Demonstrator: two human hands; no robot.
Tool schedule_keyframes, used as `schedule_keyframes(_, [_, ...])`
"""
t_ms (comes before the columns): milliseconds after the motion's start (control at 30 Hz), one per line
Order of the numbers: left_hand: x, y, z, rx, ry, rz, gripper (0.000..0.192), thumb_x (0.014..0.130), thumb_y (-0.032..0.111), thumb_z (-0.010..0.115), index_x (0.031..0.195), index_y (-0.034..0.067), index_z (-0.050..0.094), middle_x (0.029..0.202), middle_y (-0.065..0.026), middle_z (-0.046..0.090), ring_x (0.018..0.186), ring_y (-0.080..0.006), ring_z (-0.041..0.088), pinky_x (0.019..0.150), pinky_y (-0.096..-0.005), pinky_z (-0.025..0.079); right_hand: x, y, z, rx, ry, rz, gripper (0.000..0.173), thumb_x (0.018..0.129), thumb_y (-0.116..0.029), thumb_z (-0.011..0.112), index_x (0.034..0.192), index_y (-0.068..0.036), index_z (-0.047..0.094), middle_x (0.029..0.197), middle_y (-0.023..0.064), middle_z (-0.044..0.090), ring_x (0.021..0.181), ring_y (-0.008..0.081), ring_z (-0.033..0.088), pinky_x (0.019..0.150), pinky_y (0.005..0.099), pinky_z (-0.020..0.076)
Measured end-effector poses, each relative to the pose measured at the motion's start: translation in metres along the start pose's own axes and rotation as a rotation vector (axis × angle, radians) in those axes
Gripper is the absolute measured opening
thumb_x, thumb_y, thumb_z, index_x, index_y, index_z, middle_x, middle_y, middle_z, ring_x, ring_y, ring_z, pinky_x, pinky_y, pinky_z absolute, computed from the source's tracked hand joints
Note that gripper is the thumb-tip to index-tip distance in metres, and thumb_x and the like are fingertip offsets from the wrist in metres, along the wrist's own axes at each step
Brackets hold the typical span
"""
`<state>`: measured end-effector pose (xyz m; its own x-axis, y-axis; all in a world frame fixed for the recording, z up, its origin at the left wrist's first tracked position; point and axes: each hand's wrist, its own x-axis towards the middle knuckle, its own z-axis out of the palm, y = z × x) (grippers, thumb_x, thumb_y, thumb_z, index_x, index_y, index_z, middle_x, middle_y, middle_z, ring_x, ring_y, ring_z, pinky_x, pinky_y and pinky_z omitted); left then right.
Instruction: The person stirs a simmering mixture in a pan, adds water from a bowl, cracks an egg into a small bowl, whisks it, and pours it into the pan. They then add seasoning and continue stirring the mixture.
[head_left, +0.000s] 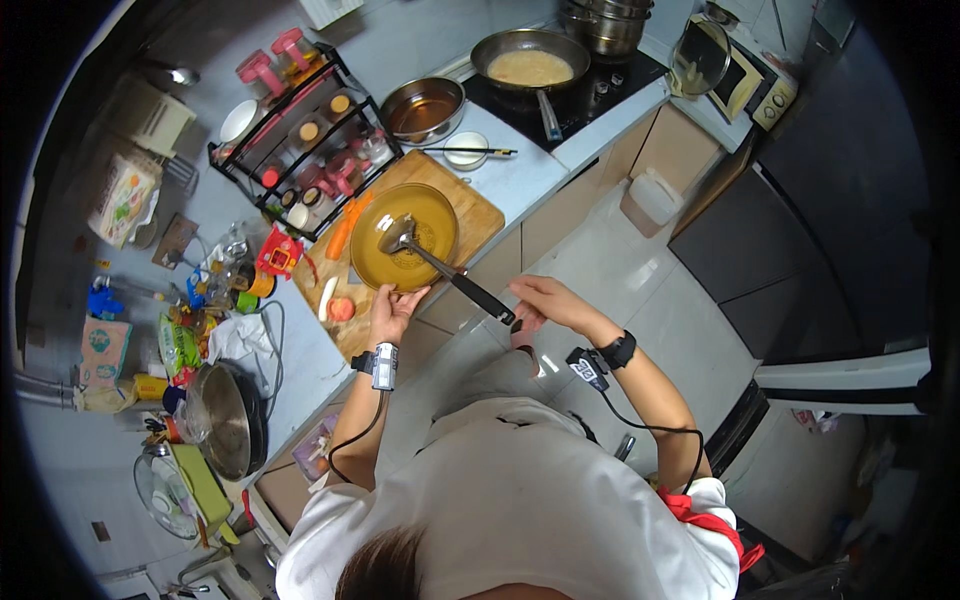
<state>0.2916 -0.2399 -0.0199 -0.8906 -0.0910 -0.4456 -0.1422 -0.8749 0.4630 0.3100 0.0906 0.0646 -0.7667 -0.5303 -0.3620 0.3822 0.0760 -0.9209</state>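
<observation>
My left hand (394, 316) grips the near rim of an amber-brown plate (375, 255), with the thumb on the edge. The plate is over a wooden cutting board (480, 210). A metal ladle (435, 262) lies across the plate, its head inside and its black handle jutting out over the rim. My right hand (553, 301) is beside the handle's end with its fingers extended; whether they touch it is unclear. On the board around the plate are orange carrot pieces (339, 238), a white stalk (327, 298) and a cut red tomato (341, 309).
A frying pan (489, 66) with pale liquid sits on the black cooktop (577, 109). Nearby are a metal basin (424, 135) and a white bowl (466, 156) with chopsticks across it. A spice rack (300, 150) stands behind the board; a wok (225, 427) is at left.
</observation>
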Motion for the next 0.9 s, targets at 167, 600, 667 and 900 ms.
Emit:
schedule_keyframes(167, [0.081, -0.013, 0.018, -0.092, 0.153, -0.013, 0.017, 0.084, 0.0, 0.049, 0.098, -0.008, 0.044, 0.105, -0.0217, 0.055, 0.116, -0.0464, 0.044, 0.099, -0.0642, 0.035, -0.001, 0.019, -0.108, 0.073, 0.253, -0.065, 0.022, 0.086, -0.015, 0.061, 0.103, -0.002, 0.058, 0.072, 0.0011, 0.059, 0.062, 0.0073, 0.056, 0.055, 0.0208, 0.0459])
schedule_keyframes(600, [0.169, -0.033, 0.029, -0.034, 0.381, 0.152, 0.034, 0.089, 0.013, 0.046, 0.118, -0.003, 0.045, 0.117, -0.0204, 0.055, 0.11, -0.0399, 0.053, 0.09, -0.054, 0.048, -0.043, 0.063, -0.281, 0.415, 0.45, 0.326, 0.016, 0.091, -0.019, 0.055, 0.09, -0.005, 0.062, 0.063, -0.0011, 0.056, 0.05, 0.0064, 0.05, 0.046, 0.0189, 0.042])
schedule_keyframes(667, [0.167, -0.045, 0.024, 0.673, 0.306, 0.448, 0.038, 0.088, 0.019, 0.055, 0.118, -0.001, 0.047, 0.116, -0.0205, 0.054, 0.105, -0.0389, 0.054, 0.087, -0.0511, 0.05, -0.02, 0.051, -0.311, 0.38, 0.387, 0.312, 0.017, 0.091, -0.02, 0.055, 0.092, -0.004, 0.062, 0.063, -0.001, 0.055, 0.05, 0.0065, 0.05, 0.047, 0.0191, 0.0425])
schedule_keyframes(900, [0.149, -0.1, 0.057, -0.051, 0.533, 0.506, 0.052, 0.09, 0.029, 0.058, 0.125, -0.001, 0.035, 0.12, -0.0195, 0.042, 0.098, -0.0305, 0.053, 0.085, -0.0444, 0.054, 0.051, -0.02, -0.391, 0.095, 0.133, 0.298, 0.019, 0.093, -0.018, 0.053, 0.096, -0.001, 0.061, 0.062, -0.0011, 0.056, 0.049, 0.0066, 0.05, 0.045, 0.0192, 0.0423])
